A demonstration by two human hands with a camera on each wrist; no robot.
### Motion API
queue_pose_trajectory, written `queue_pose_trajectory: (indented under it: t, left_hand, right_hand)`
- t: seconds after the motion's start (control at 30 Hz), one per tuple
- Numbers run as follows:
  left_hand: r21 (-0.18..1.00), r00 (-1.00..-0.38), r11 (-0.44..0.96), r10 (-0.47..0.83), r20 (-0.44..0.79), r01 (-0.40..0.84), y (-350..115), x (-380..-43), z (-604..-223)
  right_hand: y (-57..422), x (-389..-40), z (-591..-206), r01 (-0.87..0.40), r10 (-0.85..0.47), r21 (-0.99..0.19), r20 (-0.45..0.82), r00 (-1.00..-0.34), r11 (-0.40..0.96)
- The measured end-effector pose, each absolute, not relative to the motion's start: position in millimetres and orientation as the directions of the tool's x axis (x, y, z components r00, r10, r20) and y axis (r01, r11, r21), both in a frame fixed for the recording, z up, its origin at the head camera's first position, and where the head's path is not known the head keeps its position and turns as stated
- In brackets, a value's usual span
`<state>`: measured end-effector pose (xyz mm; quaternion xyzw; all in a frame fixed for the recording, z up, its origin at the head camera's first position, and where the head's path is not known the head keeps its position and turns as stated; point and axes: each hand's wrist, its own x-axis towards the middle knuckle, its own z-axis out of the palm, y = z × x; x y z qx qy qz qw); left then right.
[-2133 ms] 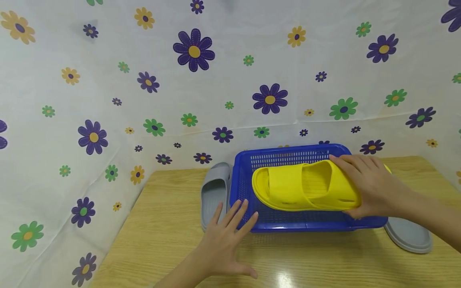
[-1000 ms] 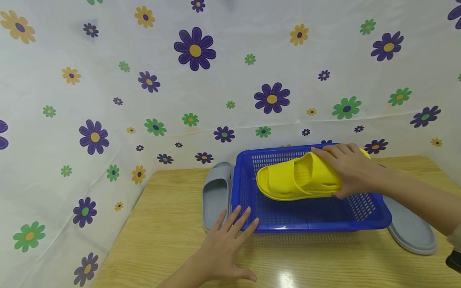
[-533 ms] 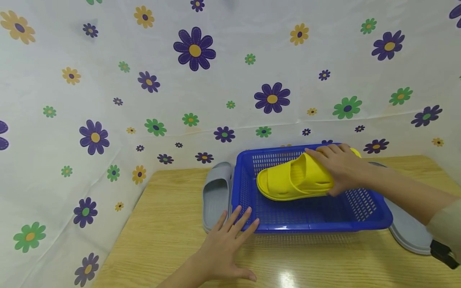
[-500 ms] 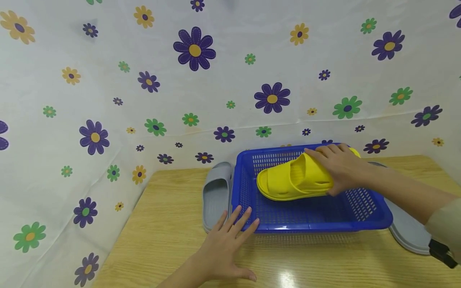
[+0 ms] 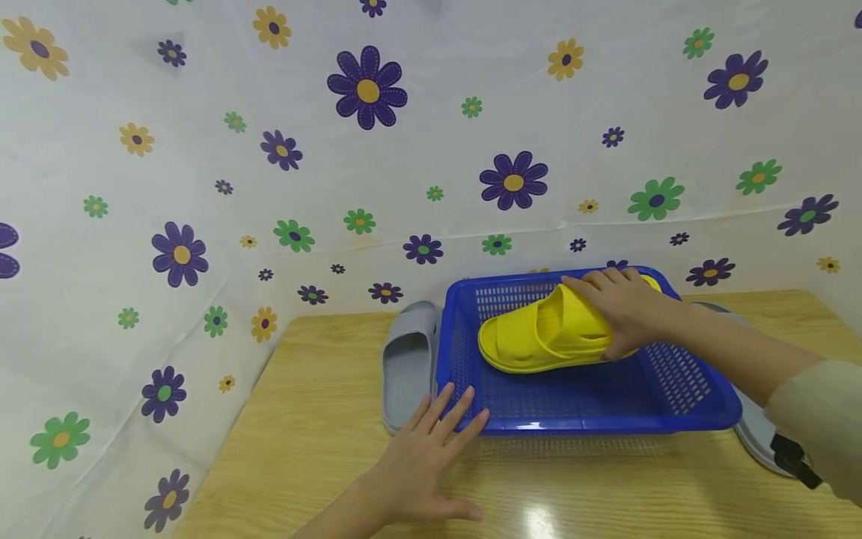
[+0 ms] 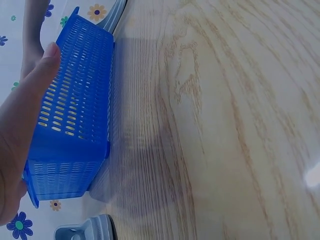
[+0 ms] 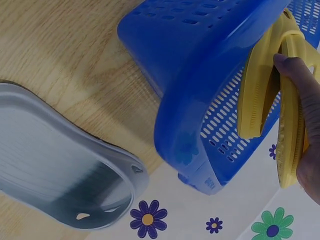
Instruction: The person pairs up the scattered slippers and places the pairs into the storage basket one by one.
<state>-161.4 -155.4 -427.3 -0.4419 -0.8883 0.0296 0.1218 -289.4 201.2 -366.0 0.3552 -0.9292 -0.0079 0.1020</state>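
Note:
My right hand [image 5: 622, 308] grips a pair of yellow slippers [image 5: 521, 340] by the heel end, inside the blue plastic basket [image 5: 572, 425]. Their toes point left. In the right wrist view two yellow slippers [image 7: 260, 90] lie side by side, the thumb at their edges; in the head view the near one mostly hides the other. Whether they rest on the basket floor, I cannot tell. With fingers spread, my left hand [image 5: 420, 464] is at the basket's front left corner, fingertips over or on the rim; exact contact is unclear.
A grey slipper [image 5: 409, 367] stands against the basket's left side. Another grey slipper [image 7: 65, 155] lies to the right, partly under my right forearm in the head view. Everything stands on a wood-grain table [image 5: 323, 419], backed by a flower-patterned white sheet [image 5: 431, 150].
My right hand has carried the yellow slippers left and deeper into the basket, their heel end swinging back toward the sheet. The left hand has stayed nearly still.

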Motion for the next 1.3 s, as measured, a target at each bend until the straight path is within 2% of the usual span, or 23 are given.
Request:
queue_pose_trajectory:
  t: [0.27,0.63,0.9,1.3]
  left_hand:
    - [-0.1,-0.601,0.62,0.782,0.167,0.779,-155.4,-158.9,-424.6]
    - [-0.071,-0.586,0.603,0.792,0.171,0.794,-157.8,-159.8,-426.9]
    - [-0.047,-0.573,0.589,0.799,0.184,0.807,-158.0,-161.8,-427.6]
    - [-0.043,-0.576,0.591,0.798,0.178,0.806,-158.1,-162.2,-426.9]
  right_hand:
    - [193.4,-295.9,-369.9,-0.663,-0.661,0.044,0.147,-0.736,0.748]
    - [192.7,-302.1,-379.1,-0.635,-0.635,0.026,0.08,-0.769,0.772]
    - [196.3,-308.0,-387.5,-0.555,-0.554,0.012,-0.033,-0.832,0.832]
    - [195.1,-317.4,-402.6,-0.494,-0.494,-0.027,-0.117,-0.862,0.869]
